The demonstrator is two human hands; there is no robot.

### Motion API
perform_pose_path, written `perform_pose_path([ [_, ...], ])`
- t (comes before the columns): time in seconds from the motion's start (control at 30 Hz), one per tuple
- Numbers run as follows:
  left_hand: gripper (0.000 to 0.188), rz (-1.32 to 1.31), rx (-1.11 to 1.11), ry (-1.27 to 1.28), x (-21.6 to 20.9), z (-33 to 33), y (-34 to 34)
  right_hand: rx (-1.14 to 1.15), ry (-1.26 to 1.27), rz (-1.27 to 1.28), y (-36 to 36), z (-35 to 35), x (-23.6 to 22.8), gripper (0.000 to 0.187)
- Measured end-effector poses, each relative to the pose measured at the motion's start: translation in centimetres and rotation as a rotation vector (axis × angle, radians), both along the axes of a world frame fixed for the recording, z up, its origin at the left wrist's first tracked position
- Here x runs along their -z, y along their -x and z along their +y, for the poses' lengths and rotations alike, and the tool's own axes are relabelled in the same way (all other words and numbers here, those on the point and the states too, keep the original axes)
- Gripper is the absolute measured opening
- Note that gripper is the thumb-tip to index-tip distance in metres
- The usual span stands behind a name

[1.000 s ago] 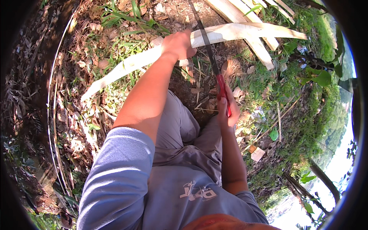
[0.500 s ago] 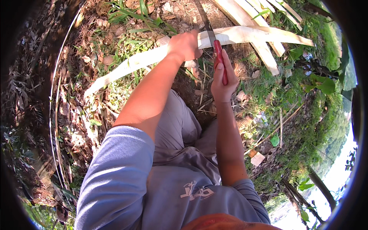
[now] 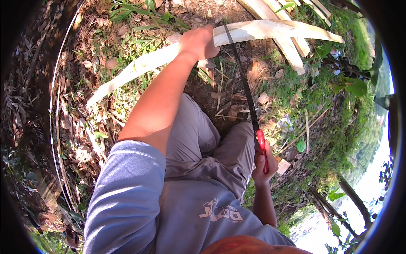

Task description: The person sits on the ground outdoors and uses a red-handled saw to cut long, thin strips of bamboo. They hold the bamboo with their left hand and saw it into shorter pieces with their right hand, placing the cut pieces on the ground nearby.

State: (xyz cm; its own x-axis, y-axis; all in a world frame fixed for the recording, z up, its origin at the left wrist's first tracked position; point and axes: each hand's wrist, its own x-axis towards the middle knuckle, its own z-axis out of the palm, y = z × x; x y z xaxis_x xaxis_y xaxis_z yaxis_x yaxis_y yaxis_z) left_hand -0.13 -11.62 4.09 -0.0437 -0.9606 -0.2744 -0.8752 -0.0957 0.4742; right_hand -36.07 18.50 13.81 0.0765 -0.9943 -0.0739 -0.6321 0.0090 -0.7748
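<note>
My left hand [image 3: 198, 42] is wrapped round the middle of a long, pale wooden plank [image 3: 253, 32], which slants from lower left to upper right above the ground. A hand saw [image 3: 243, 78] with a long, narrow dark blade and a red handle is in my right hand [image 3: 265, 164], close to my right knee. Its tip end lies across the plank just right of my left hand. The saw's teeth are too small to make out. My right fingers are closed round the handle, with the thumb along it.
Several pale split wood strips [image 3: 292, 55] lie crossed under the plank's right part. Dry leaves and green grass [image 3: 139, 17] cover the ground. A small wooden-looking block [image 3: 283, 166] is beside my right hand. Long thin strips [image 3: 55, 97] curve along the left, and branches [image 3: 355, 203] stand at lower right.
My right hand has drawn the saw back toward my body, so the blade's tip end is now at the plank. My left hand keeps its hold on the plank.
</note>
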Motion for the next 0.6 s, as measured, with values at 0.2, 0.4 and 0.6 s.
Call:
perform_pose_path([
  [0.2, 0.058, -0.022, 0.008, -0.043, -0.6, -0.1, 0.9, 0.024, 0.127, -0.115, -10.2, -15.0, 6.1, 0.045],
  [0.4, 0.066, -0.013, -0.014, -0.110, -2.1, -0.1, 0.5, -0.075, 0.371, -0.231, -15.0, -22.0, 7.1, 0.044],
  [0.6, 0.065, 0.018, -0.059, -0.023, -0.7, 0.2, 0.6, 0.009, 0.170, -0.245, -10.0, -14.3, 4.7, 0.045],
])
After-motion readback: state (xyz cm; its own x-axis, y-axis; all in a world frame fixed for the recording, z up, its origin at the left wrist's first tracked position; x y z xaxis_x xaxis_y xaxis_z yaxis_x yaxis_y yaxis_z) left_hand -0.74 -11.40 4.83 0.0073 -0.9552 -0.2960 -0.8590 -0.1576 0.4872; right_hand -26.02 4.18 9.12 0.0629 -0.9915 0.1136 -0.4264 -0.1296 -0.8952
